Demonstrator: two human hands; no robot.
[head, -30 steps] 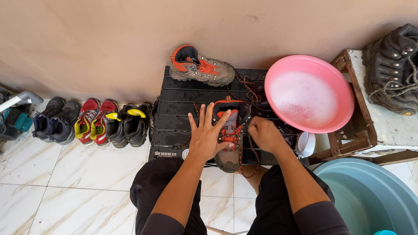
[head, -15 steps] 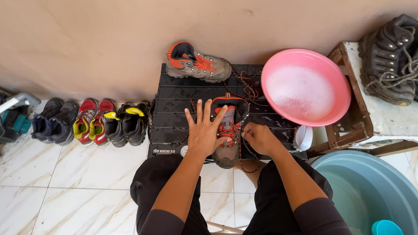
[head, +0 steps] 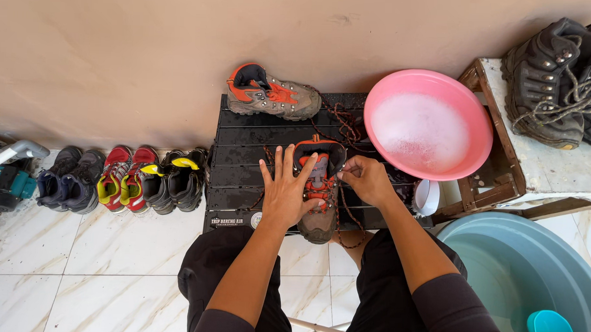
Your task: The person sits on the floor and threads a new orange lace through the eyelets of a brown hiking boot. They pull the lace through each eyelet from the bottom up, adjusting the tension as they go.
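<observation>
A grey and orange hiking boot (head: 319, 216) stands on a low black slatted table (head: 243, 151), toe toward me. My left hand (head: 285, 190) lies flat on the boot's left side, fingers spread. My right hand (head: 366, 179) pinches the boot's brown lace at the upper right of the boot's opening. The matching boot (head: 272, 94) lies on its side at the table's far edge, its lace trailing loose.
A pink basin of soapy water (head: 428, 125) sits right of the table. Dark boots (head: 560, 77) rest on a wooden stand. A grey-green tub (head: 521, 272) with a teal cup (head: 550, 330) is at lower right. Several shoes (head: 125, 180) line the wall at left.
My right hand has moved up from the boot's side to its opening and taken hold of the lace. My left hand stays spread on the boot.
</observation>
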